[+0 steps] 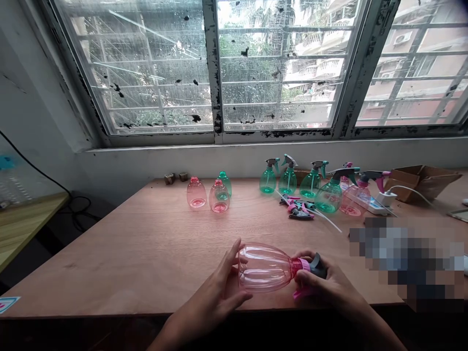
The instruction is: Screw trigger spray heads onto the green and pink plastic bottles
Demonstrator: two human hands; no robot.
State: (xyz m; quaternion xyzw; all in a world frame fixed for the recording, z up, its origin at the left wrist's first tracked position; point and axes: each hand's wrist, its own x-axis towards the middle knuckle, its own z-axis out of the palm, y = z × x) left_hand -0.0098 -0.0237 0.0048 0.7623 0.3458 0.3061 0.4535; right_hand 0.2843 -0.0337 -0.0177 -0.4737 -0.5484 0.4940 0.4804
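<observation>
A clear pink spray bottle lies sideways in front of me, above the table's near edge, its base to the left. My left hand cups the base, with the thumb below and the fingers spread loosely behind and above. At the neck, my right hand is closed around the pink collar of the spray head. The head's dark grey top shows beyond the right fingers, and its pink trigger points down toward me.
Two pink bottles and a green bottle without heads stand back left. Several green spray bottles stand back right, near loose spray heads, a power strip and a cardboard box. A blurred patch covers the right side.
</observation>
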